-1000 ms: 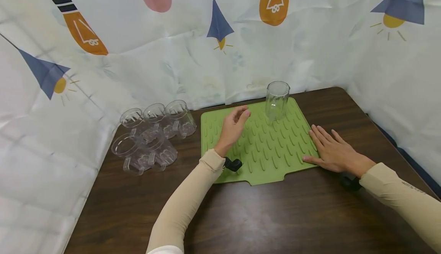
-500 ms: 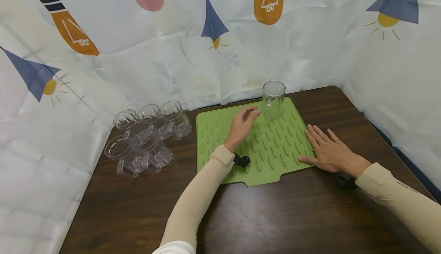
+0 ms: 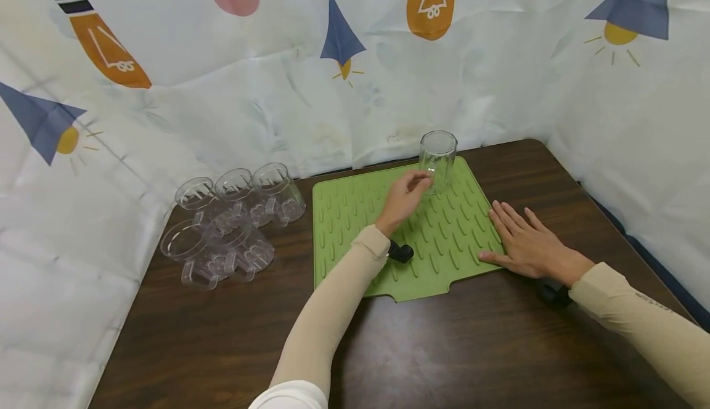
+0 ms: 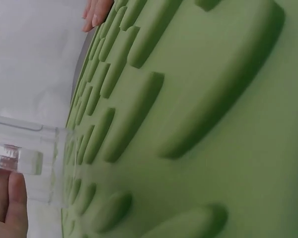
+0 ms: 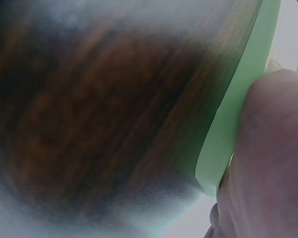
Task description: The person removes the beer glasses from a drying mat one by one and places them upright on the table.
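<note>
A clear mug [image 3: 444, 156] stands upright at the back right of a green ridged drying mat [image 3: 344, 230]. At the mug's near left side is my left hand [image 3: 403, 199]. In the left wrist view the thumb and fingers [image 4: 17, 203] are around the mug's handle [image 4: 32, 161], and its base meets the mat. My right hand [image 3: 524, 246] lies palm down with straight fingers across the mat's right edge, partly on the table. The right wrist view shows that hand close up beside the mat's green edge [image 5: 228, 114].
Several clear mugs [image 3: 285, 196] with handles stand grouped on the dark wooden table [image 3: 222, 347], left of the mat. A white curtain [image 3: 233, 107] printed with lamps and bulbs hangs right behind the table and along its sides.
My left hand has moved right across the mat to the mug and now has its handle between thumb and fingers. The mug and right hand stay in place; the view shifts slightly.
</note>
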`<state>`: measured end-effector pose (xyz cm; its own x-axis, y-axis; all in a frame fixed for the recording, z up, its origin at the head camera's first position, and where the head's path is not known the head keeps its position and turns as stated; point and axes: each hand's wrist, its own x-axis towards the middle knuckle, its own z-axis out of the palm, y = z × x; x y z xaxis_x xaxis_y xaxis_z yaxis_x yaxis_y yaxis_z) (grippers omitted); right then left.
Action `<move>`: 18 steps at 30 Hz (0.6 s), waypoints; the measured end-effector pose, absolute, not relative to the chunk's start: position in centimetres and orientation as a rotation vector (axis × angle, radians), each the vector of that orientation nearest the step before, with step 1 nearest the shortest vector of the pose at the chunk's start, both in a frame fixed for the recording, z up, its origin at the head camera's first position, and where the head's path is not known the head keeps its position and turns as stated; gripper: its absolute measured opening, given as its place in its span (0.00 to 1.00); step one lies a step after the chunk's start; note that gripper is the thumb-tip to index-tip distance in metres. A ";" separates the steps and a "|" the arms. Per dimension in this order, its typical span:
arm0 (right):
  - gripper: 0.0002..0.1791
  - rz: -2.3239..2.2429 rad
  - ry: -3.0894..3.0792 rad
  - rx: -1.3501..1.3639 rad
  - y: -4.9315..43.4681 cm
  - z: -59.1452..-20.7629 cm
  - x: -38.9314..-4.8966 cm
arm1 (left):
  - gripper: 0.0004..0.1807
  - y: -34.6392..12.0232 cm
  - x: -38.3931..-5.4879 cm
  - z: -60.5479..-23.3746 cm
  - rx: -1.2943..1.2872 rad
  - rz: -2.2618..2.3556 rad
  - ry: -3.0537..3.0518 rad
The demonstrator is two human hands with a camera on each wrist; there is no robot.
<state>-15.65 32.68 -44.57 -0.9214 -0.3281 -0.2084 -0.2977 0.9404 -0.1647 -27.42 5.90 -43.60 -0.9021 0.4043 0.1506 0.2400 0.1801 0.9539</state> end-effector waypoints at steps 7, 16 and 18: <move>0.58 -0.185 2.872 -0.469 32.6 -44.6 -15.8 | 0.19 6.4 -27.7 -44.3 0.648 1.952 2.165; 0.58 -0.188 2.879 -0.463 32.7 -44.6 -15.7 | 0.19 7.0 -27.9 -44.4 0.584 2.047 2.082; 0.58 -0.190 2.881 -0.464 32.7 -44.6 -15.6 | 0.19 7.2 -27.8 -44.5 0.553 2.066 2.067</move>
<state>-15.60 32.71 -44.61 -0.9268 -0.3228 -0.1918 -0.2948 0.9419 -0.1609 -27.83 7.16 -44.46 -0.9174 0.3721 0.1413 0.1415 -0.0270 0.9896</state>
